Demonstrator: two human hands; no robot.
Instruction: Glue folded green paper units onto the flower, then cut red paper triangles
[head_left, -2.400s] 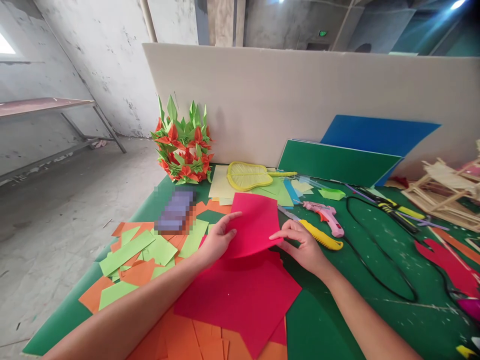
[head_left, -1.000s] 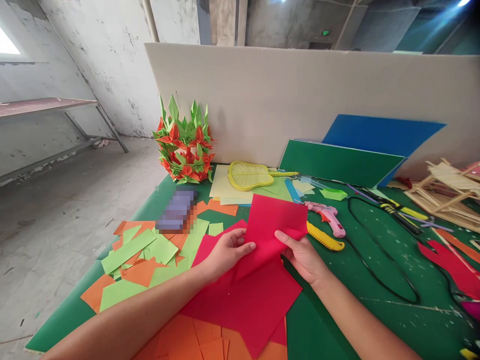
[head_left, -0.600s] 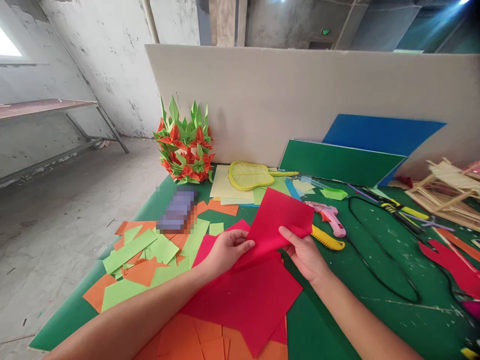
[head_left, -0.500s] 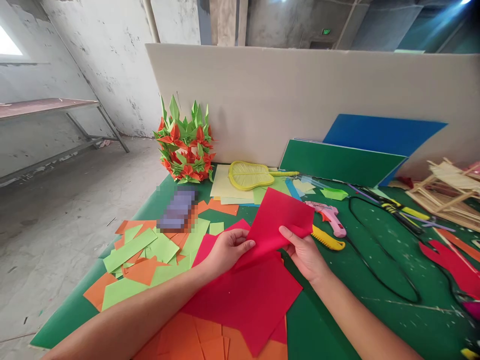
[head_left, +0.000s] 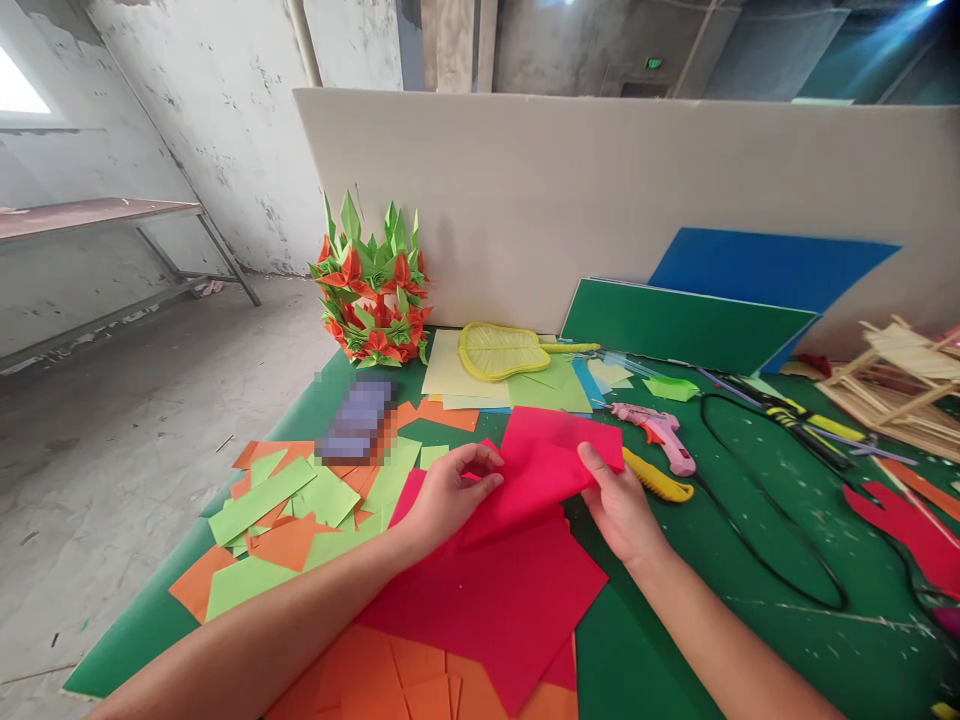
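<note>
My right hand (head_left: 619, 495) is closed on a red sheet of paper (head_left: 551, 460), thumb on top and fingers underneath. The sheet is bent and held tilted above the table. At its left edge is my left hand (head_left: 461, 490), with a gap between the curled index finger and the thumb and no paper visibly pinched there. Its other fingers are partly hidden. Below both hands lies a pile of larger red paper sheets (head_left: 495, 590), overlapping orange paper pieces (head_left: 420, 670).
Green paper pieces (head_left: 262, 505) lie left, by a blurred purple object (head_left: 356, 420). Behind stand a folded-paper basket-like form (head_left: 375, 290) and a yellow fly swatter (head_left: 502, 350). To the right are a pink glue gun (head_left: 660, 435), its black cord and a yellow-handled cutter (head_left: 660, 475).
The red sheet has tipped down away from me, its far edge lower and flatter. My left thumb and index finger have spread apart. My right hand has moved slightly right.
</note>
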